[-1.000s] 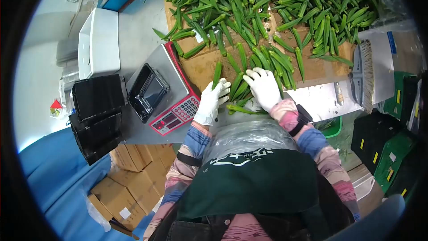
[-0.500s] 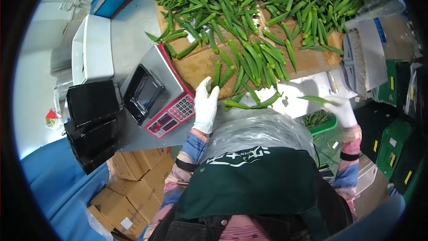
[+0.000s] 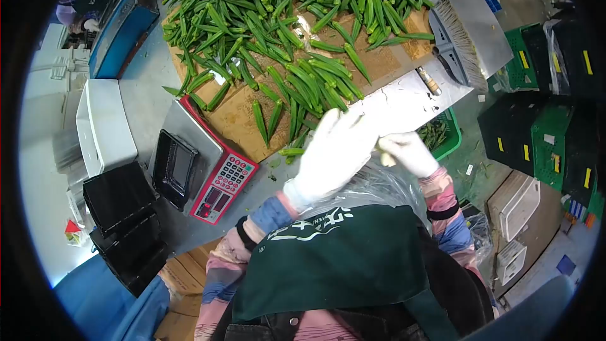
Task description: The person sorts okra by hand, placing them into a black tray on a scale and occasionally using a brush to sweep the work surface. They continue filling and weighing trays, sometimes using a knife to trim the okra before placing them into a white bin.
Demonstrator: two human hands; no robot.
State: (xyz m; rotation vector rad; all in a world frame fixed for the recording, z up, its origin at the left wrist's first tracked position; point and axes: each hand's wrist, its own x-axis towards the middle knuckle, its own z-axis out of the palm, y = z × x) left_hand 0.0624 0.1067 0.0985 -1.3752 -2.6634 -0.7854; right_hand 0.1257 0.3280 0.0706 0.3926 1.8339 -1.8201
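Note:
My left hand [image 3: 334, 156], in a white glove, reaches over the near edge of the okra, fingers stretched out and overexposed by glare. Close beside its fingertips is my right hand [image 3: 409, 153], also gloved, its fingers curled together. A small pale bit pokes out below those fingers; I cannot make out what it is. Loose okra pods [image 3: 315, 82] lie on brown cardboard [image 3: 237, 126] just beyond my left hand, and one pod [image 3: 291, 151] is partly hidden by it. A large okra heap [image 3: 252, 6] covers the back of the cardboard.
Left of the cardboard stands a red-edged scale [image 3: 230, 177] with a black tray [image 3: 175, 169] on it. Stacked black trays [image 3: 120, 199] and a white bin [image 3: 104, 126] are farther left. A brush [image 3: 457, 44], a small knife-like tool [image 3: 429, 81] and a green basket [image 3: 449, 136] lie right.
My view has shifted right. My left hand has moved off the cardboard's near edge toward my right hand, and the hands are now close together. The pod seen at my right hand no longer shows.

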